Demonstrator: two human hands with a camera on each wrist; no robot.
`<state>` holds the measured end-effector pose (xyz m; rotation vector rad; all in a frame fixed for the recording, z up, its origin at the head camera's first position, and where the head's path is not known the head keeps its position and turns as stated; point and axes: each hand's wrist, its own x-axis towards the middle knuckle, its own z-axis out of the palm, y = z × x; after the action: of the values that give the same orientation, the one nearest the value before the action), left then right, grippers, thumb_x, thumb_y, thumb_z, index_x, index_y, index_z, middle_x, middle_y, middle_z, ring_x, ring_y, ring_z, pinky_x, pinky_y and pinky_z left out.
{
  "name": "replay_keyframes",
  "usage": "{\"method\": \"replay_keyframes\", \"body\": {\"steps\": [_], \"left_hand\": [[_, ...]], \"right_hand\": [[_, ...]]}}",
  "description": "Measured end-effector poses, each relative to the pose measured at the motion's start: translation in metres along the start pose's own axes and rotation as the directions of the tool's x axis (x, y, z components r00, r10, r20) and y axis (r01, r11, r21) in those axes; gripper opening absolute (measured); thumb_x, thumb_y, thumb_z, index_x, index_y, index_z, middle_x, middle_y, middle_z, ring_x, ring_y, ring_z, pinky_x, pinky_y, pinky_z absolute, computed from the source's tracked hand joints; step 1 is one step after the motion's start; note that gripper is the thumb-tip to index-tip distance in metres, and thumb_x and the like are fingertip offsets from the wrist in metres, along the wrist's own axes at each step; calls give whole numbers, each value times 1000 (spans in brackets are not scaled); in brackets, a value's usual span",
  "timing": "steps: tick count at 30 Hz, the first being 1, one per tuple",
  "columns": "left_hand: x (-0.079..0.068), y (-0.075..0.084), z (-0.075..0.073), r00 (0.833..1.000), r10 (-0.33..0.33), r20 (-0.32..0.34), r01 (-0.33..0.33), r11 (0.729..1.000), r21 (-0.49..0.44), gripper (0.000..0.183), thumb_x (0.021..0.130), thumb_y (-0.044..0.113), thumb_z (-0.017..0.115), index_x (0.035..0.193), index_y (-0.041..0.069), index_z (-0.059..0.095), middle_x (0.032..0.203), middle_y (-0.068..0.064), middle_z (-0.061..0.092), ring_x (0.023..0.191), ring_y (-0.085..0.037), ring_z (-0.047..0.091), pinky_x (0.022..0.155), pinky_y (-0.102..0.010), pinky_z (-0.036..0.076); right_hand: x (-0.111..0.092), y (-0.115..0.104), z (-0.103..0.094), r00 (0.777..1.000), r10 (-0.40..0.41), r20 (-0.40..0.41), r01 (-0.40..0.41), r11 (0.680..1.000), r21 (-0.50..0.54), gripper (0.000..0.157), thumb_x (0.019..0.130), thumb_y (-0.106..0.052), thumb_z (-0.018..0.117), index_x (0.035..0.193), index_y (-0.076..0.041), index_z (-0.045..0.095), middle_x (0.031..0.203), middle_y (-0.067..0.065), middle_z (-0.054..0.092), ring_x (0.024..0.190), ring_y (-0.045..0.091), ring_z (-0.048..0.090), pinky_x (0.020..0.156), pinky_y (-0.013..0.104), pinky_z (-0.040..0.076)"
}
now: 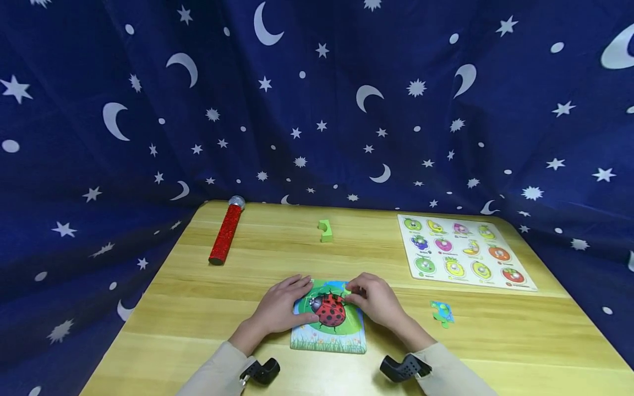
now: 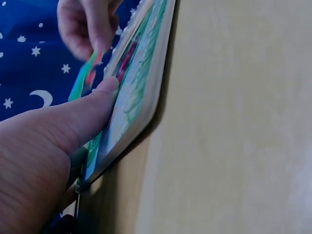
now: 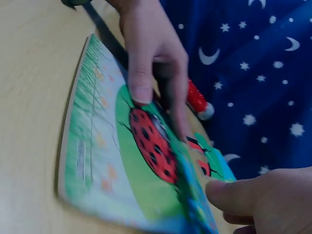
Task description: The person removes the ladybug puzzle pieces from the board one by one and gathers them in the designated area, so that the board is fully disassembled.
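Observation:
A ladybug jigsaw in a wooden-edged tray lies at the front middle of the table. My left hand rests along its left side with extended fingers, the thumb pressing on the picture. In the right wrist view that left hand has its thumb beside the ladybug's body. My right hand pinches a puzzle piece over the jigsaw's upper right part. Green with red and black ladybug markings, the piece is raised at a tilt in the left wrist view. The right hand's other fingers are partly hidden.
A loose blue and green puzzle piece lies right of the jigsaw. Farther back sits a light green notched block. A red glittery microphone lies at back left, a fruit peg board at back right. A starry blue curtain hangs behind the table.

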<state>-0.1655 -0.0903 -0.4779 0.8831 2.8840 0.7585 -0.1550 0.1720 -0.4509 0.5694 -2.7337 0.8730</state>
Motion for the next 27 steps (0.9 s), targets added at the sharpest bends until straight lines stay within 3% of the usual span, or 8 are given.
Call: {"method": "replay_keyframes", "body": {"steps": [5, 15, 21, 27], "left_hand": [[0, -3, -2, 1000, -8, -10, 8, 1000, -23, 78, 82, 56, 70, 143, 11, 53, 153, -5, 48, 145, -32, 39, 111, -60, 36], [6, -5, 0, 1000, -8, 8, 8, 1000, -23, 79, 82, 59, 69, 144, 13, 52, 153, -4, 48, 145, -32, 39, 111, -60, 36], [14, -10, -4, 999, -32, -5, 32, 999, 1, 79, 81, 59, 71, 144, 14, 52, 152, -3, 48, 144, -30, 39, 112, -59, 36], [16, -10, -6, 999, -36, 18, 37, 999, -32, 79, 82, 57, 71, 144, 12, 51, 153, -5, 47, 146, -33, 37, 112, -61, 34]], "right_hand": [[-17, 20, -27, 1000, 5, -17, -5, 999, 33, 13, 77, -9, 82, 87, -13, 74, 79, -8, 64, 68, -4, 47, 60, 18, 45], [-60, 78, -79, 989, 139, -48, -143, 985, -101, 16, 75, -13, 84, 85, -19, 73, 78, -12, 59, 68, -4, 42, 58, 19, 37], [-67, 91, -83, 990, 133, -51, -138, 985, -108, 15, 74, -15, 84, 85, -20, 75, 78, -12, 58, 68, -5, 41, 57, 20, 37], [-68, 92, -80, 986, 164, -25, -165, 980, -108, 14, 73, -16, 84, 84, -20, 76, 78, -12, 58, 69, -6, 42, 60, 20, 39]]}}
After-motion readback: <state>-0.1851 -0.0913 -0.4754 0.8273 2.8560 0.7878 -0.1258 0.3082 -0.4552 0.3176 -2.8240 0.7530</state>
